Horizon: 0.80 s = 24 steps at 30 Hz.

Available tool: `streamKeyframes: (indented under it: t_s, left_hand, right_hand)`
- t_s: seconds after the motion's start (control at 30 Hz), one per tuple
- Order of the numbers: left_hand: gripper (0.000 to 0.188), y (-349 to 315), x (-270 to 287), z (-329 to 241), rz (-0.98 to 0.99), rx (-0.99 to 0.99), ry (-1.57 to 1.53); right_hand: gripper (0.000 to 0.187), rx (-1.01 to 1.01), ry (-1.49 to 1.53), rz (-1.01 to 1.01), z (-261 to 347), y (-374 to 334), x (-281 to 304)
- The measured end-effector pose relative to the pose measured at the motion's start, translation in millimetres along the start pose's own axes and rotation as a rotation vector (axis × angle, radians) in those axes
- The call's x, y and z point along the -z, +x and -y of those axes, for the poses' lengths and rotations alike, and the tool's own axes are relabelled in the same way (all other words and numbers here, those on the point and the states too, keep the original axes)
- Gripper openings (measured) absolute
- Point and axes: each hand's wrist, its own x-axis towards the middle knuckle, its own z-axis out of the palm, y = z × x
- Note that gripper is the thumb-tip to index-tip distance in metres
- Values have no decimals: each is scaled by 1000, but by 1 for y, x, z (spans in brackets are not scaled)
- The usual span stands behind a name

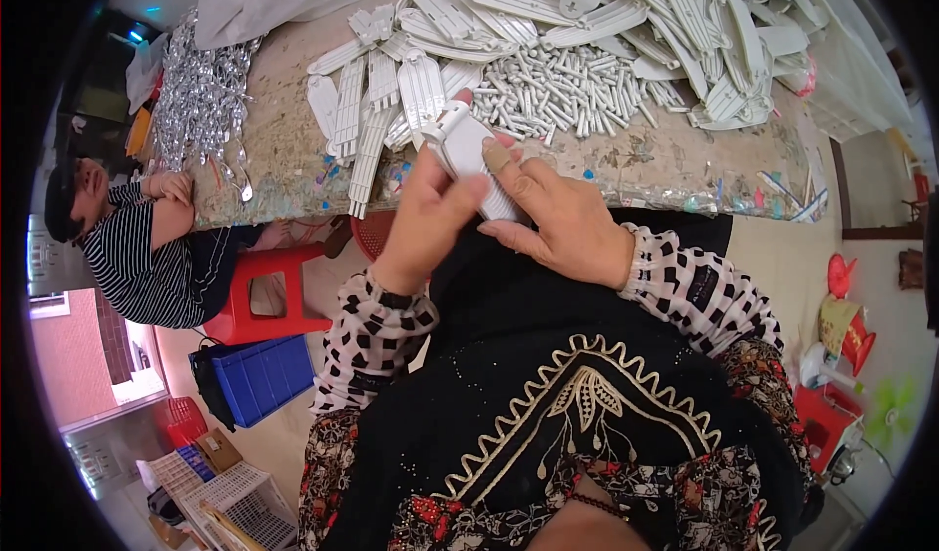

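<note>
Nothing is legible, though a dark patch (701, 285) on the right sleeve (738, 307) may bear lettering.

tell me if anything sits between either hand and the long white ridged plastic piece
Nothing visible does: the left hand and the right hand both grip the long white ridged plastic piece, though one right finger bears what looks like a tan wrap. The heap of small, slim white rods lies beyond on the brown tabletop.

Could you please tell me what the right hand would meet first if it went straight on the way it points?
The white ribbed piece, which the right hand already touches; beyond that, depth is unclear.
</note>
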Motion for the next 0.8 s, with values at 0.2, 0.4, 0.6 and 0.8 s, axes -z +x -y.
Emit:
streamKeyframes:
  t_s: [0.2,0.4,0.6,0.8]
  left_hand:
    - [54,1,-7,2,-61,-77,92]
    - [40,0,1,-3,226,-34,550]
    - [35,2,-7,-3,244,36,696]
    - [26,1,-2,0,344,172,708]
  right_hand:
    - [61,28,-22,-100,4,-2,19]
    - [39,295,87,-201,-1,14,58]
    - [24,265,175,-54,-4,11,67]
    - [22,249,208,-17,-8,7,62]
